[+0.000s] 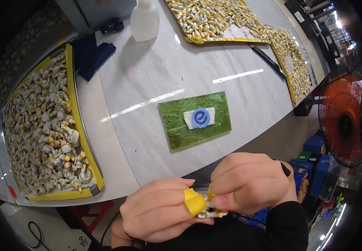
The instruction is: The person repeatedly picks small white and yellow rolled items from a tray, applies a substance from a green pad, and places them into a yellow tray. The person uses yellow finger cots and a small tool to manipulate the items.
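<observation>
Near the lower middle, my left hand (160,209) is closed around a small white figurine (214,214) with gold bands. Only one end of the figurine shows past the fingers. My right hand (252,180) pinches close against it, thumb and fingertips pressed together. What those fingers grip is hidden. A black tip (285,169) sticks out at the back of that hand; I cannot tell what it belongs to. Yellow tape (195,202) wraps fingers of both hands. Beyond them lies a green glass-like slab (177,134) bearing a white pad and a small blue round cup (201,117).
A yellow-edged tray (69,79) full of white-and-gold figurines stands left. Two more trays, one at the back (235,40) and one right (289,79), hold similar pieces. Also around: a white bottle (145,21), dark blue cloth (95,58), a black tool (269,62), an orange fan (343,119).
</observation>
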Available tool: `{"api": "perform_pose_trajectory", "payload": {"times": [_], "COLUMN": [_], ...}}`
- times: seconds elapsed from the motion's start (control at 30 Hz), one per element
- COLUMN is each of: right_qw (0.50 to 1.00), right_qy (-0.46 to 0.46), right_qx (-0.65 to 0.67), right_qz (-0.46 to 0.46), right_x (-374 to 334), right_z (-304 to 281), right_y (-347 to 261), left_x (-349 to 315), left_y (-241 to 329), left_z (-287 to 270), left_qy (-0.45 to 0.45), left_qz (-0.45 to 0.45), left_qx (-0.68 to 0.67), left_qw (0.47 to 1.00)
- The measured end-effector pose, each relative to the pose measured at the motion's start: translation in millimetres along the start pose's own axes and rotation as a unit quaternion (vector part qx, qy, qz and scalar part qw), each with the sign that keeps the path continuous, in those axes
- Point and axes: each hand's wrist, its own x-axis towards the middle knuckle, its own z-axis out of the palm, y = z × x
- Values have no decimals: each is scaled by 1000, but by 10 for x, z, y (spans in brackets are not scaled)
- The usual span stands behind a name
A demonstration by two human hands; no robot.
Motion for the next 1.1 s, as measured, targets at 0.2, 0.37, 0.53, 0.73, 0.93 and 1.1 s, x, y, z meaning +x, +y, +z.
{"api": "perform_pose_trajectory", "payload": {"times": [0.2,0.37,0.53,0.73,0.93,1.1], "right_qw": [999,999,994,1000,991,987], "right_qy": [-23,-20,-4,23,-58,-86], "right_qx": [8,-23,-93,-6,53,51], "right_qz": [-43,-33,-53,7,106,125], "right_x": [-23,-25,-44,-58,62,55], "right_z": [-33,-28,-12,29,-132,-103], "right_y": [24,15,16,6,10,47], "left_x": [17,96,-29,-52,-91,-78], "left_y": [-4,46,-52,-93,-49,-110], "left_z": [1,-47,94,91,17,-56], "left_qy": [-4,-53,53,66,30,-59], "left_qz": [3,-19,-55,-71,-244,-263], "left_qx": [-8,29,4,-77,-308,-283], "left_qw": [1000,998,997,992,919,920]}}
